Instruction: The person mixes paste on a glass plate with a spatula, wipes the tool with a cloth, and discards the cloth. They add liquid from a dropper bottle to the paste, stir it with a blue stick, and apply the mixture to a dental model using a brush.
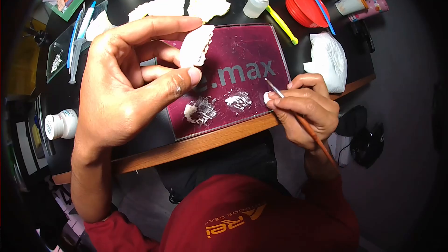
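Left hand (126,79) is raised over the table's near-left part, w/ a white tooth model (196,45) pinched betw. thumb and fingers, long axis upright. Right hand (305,107) grips a thin brush (298,116), tip aimed far-left toward the model; white paste dabs (219,105) lie betw. both hands on the maroon mixing plate (252,51).

- Your view bends strongly: fisheye, with dark vignetted corners.
- Light falls from above; your left hand (126,79) and the white dental cast (196,45) between its fingertips are brightly lit.
- Glare: faint sheen on the maroon slab (247,65) just beyond your fingers.
- Floor below your right hand (305,107) sits dim.
- Edges soften; centre sharp.
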Demonstrator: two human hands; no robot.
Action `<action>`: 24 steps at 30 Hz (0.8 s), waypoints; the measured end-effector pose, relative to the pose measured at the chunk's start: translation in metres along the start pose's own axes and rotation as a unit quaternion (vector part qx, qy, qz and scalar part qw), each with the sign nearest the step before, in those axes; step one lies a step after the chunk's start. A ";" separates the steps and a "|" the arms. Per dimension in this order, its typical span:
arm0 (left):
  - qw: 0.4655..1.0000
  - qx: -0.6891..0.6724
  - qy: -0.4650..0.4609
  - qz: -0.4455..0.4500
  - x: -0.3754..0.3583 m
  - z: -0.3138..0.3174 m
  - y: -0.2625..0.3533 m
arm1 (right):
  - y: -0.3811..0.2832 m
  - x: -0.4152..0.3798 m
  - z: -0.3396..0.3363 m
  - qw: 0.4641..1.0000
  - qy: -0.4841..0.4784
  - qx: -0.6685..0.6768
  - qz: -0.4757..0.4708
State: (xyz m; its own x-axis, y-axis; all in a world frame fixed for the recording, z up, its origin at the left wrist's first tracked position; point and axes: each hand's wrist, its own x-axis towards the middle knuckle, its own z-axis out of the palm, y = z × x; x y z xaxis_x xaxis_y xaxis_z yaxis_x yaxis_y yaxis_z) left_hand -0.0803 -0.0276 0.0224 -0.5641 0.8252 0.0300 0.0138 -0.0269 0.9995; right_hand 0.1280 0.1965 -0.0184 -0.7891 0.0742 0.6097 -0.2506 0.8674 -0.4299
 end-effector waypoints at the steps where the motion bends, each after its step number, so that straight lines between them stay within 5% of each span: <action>1: 1.000 0.002 0.003 -0.001 0.000 0.000 0.000 | 0.000 -0.001 0.002 1.000 0.000 0.001 -0.001; 10: 1.000 0.015 0.007 -0.002 -0.001 -0.001 -0.001 | 0.010 0.017 -0.002 0.997 0.060 0.007 0.038; 12: 1.000 0.023 -0.001 0.000 -0.001 -0.002 0.000 | 0.017 0.026 0.004 0.992 0.069 0.026 0.104; 16: 1.000 0.013 0.005 0.002 0.000 -0.001 -0.002 | 0.027 0.029 0.004 0.996 0.050 -0.009 0.073; 18: 1.000 0.011 0.003 -0.001 -0.001 -0.001 -0.001 | 0.024 0.016 -0.003 0.993 0.080 0.052 0.075; 22: 1.000 0.008 -0.009 -0.020 -0.002 0.003 0.003 | -0.014 -0.013 -0.008 0.927 0.126 0.246 0.254; 24: 1.000 0.001 -0.006 -0.023 -0.001 0.006 0.003 | -0.003 -0.025 -0.011 0.930 0.098 0.295 0.196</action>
State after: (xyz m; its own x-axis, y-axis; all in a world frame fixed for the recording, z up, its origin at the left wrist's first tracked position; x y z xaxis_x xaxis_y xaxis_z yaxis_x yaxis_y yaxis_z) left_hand -0.0743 -0.0254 0.0258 -0.5538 0.8325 -0.0165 -0.0099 0.0132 0.9999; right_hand 0.1551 0.1975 -0.0249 -0.7815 0.4670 0.4137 -0.2747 0.3379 -0.9002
